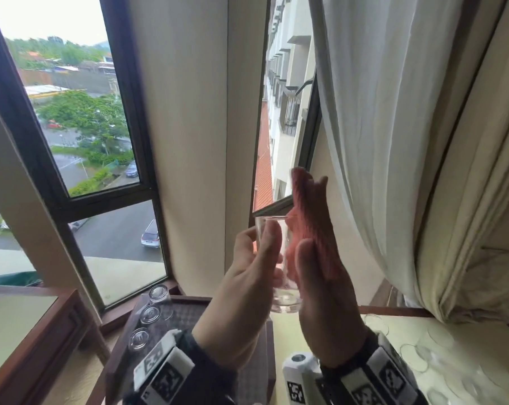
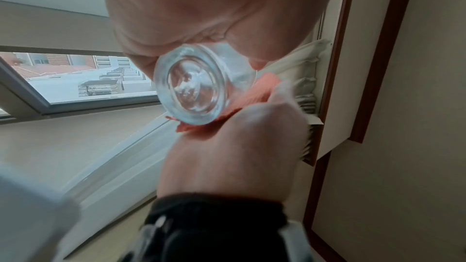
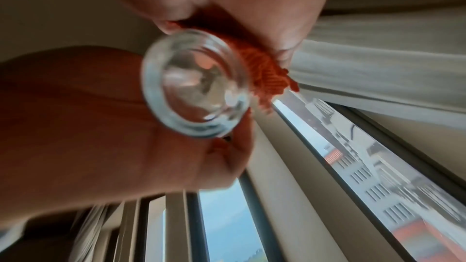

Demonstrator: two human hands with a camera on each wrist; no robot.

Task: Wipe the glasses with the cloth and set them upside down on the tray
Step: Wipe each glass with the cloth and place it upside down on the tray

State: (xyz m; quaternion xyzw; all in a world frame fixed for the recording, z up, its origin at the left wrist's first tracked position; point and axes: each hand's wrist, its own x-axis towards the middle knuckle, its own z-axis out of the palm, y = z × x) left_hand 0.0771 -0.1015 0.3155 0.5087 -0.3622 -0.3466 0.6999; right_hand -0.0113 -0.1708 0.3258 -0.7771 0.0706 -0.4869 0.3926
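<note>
- The left hand (image 1: 241,290) is wrapped around a clear glass (image 1: 278,258) and holds it up in the air, mouth up, in front of the window (image 1: 80,135).
- The right hand (image 1: 326,299) presses a pink cloth (image 1: 309,226) flat against the side of the glass. Its fingers lie behind the cloth, so I cannot tell how much they bend.
- To wipe well, I think the left hand should turn the glass slowly while the cloth rubs all the way round. The cloth should also go inside and over the thick bottom.
- The glass is smooth and could slip, so the hold should be firm but not too hard.
- Down below, the dark tray (image 1: 189,317) sits on the counter (image 1: 306,331). Three glasses (image 1: 150,314) already stand upside down along its left side.
- There looks to be room on the tray beside them for this one. It must be flipped over first.
- More glasses (image 1: 417,358) wait on the counter to the right, near the right wrist. An elbow could knock them.
- The white curtain (image 1: 393,141) hangs close to the cloth. It could get caught if the hand swings wide.
</note>
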